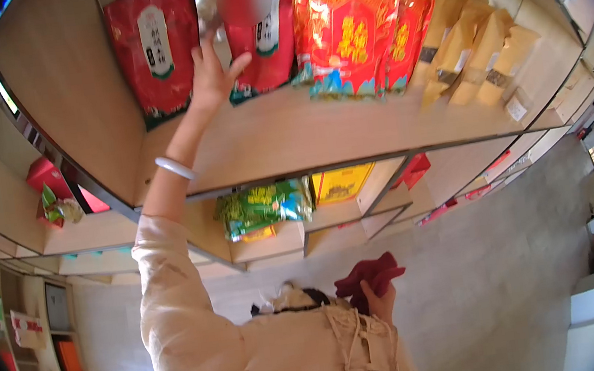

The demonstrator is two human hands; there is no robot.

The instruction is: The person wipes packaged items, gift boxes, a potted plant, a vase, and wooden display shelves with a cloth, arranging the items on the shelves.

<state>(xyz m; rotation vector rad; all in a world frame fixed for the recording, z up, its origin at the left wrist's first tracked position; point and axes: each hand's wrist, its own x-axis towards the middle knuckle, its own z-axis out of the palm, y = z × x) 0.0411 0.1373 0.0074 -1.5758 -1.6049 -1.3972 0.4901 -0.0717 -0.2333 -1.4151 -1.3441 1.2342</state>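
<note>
My left hand (pixel 212 82) reaches up onto the shelf with its fingers apart, at the gap between two dark red bags with white labels. One is the left bag (pixel 153 51); the other is the right bag (pixel 267 48), near my thumb. Whether my fingertips touch either bag I cannot tell. A pale bracelet (pixel 175 168) circles my left wrist. Down by my waist, my right hand (pixel 380 303) is closed on a crumpled maroon cloth (pixel 368 278). Part of that hand is hidden behind the cloth and my beige clothing.
Bright red and gold bags (pixel 350 27) stand right of the dark red ones, followed by several brown paper pouches (pixel 477 52). The wooden shelf's front edge (pixel 310 171) runs below. Green packages (pixel 266 208) and a yellow box (pixel 341 183) lie lower. Another shelf unit (pixel 47 357) stands left.
</note>
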